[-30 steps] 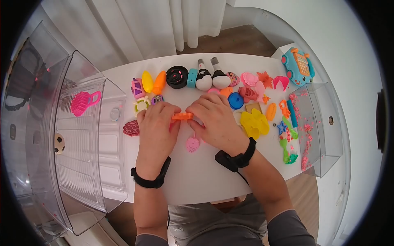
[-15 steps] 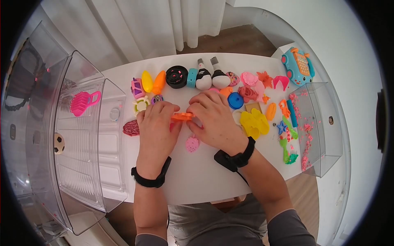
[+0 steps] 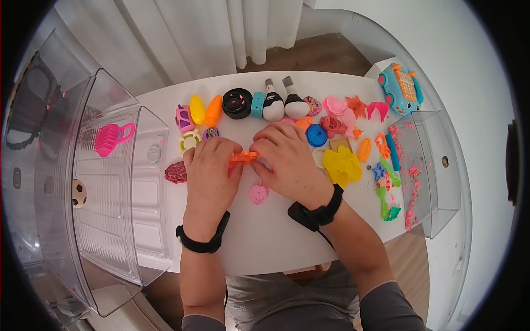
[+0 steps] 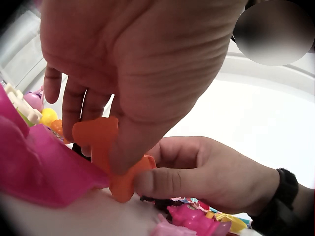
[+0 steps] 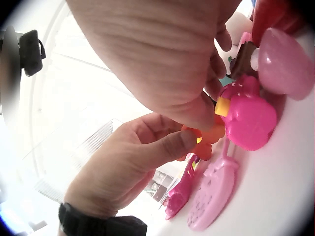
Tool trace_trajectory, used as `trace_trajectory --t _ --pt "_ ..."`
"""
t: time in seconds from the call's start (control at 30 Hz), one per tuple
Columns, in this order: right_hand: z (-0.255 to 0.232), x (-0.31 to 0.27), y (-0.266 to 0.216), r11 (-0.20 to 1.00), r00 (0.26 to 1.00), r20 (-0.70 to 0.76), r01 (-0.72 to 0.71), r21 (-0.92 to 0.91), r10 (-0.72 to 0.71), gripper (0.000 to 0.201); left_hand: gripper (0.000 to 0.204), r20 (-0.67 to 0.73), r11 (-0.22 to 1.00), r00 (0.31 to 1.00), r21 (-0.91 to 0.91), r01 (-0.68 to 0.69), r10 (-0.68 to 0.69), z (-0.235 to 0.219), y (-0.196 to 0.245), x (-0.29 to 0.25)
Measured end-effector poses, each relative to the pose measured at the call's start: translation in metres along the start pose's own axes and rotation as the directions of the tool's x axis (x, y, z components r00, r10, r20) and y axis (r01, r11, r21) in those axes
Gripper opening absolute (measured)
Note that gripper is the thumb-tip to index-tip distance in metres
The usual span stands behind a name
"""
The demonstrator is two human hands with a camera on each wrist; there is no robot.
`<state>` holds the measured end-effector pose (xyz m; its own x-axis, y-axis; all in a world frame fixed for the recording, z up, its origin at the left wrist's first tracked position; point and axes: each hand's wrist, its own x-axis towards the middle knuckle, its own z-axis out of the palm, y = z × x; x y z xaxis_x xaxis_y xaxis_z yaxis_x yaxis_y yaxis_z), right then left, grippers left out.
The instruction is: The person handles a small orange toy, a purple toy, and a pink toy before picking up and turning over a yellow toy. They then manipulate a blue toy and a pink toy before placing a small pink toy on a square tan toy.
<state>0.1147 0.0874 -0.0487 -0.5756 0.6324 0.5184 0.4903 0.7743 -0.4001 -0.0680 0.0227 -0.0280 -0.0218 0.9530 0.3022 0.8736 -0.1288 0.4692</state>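
Both hands meet over the middle of the white table, pinching an orange plastic toy piece (image 3: 243, 157) between them. In the left wrist view the orange piece (image 4: 102, 140) has a flat, lobed outline. My left hand (image 3: 211, 176) grips its left end with thumb and fingers. The thumb and fingers of my right hand (image 3: 290, 163) pinch the other end. Fingers hide much of the piece in the head view. Just below it lies a pink dotted strawberry-shaped toy (image 3: 258, 194). A magenta toy (image 5: 251, 120) sits beside the right hand in the right wrist view.
Toys line the table's far side, among them a black round toy (image 3: 238, 103) and a blue lid (image 3: 317, 135). Yellow moulds (image 3: 342, 166) lie to the right. Clear bins (image 3: 441, 165) stand at the right, and a larger clear drawer (image 3: 105, 193) at the left.
The orange piece has tilted slightly, its right end now higher between the fingers. Both hands stay in nearly the same place.
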Motion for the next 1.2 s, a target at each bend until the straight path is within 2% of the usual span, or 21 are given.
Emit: trace_trajectory --t 0.47,0.67,0.87,1.07,1.13,1.2 --pt "-0.004 0.002 -0.004 0.999 0.999 0.014 -0.033 0.001 0.033 0.033 0.038 -0.031 1.0 1.0 0.008 -0.004 0.004 -0.001 0.002 0.0" --pt "-0.004 0.001 -0.003 0.999 0.999 0.032 -0.042 -0.006 0.042 0.035 0.042 0.036 0.999 0.998 0.003 0.044 -0.044 -0.004 0.004 -0.001" --pt "-0.006 0.0 -0.003 0.997 0.997 -0.017 -0.079 -0.007 0.079 0.035 0.034 -0.088 0.999 0.996 -0.007 0.032 -0.033 -0.004 0.006 0.001" --pt "-0.033 -0.005 0.003 0.996 0.997 -0.021 -0.078 -0.042 0.077 0.036 0.021 -0.012 0.987 0.993 -0.111 0.113 -0.115 -0.008 0.007 0.0" --pt "-0.048 -0.012 0.0 0.988 0.99 0.062 -0.118 -0.095 0.124 0.038 0.017 0.005 0.984 0.994 -0.144 0.107 -0.108 -0.009 0.008 0.0" --pt "-0.058 -0.019 -0.007 0.991 0.989 0.087 -0.113 -0.074 0.119 0.04 0.016 0.012 0.984 0.995 -0.146 0.099 -0.098 -0.009 0.01 -0.002"
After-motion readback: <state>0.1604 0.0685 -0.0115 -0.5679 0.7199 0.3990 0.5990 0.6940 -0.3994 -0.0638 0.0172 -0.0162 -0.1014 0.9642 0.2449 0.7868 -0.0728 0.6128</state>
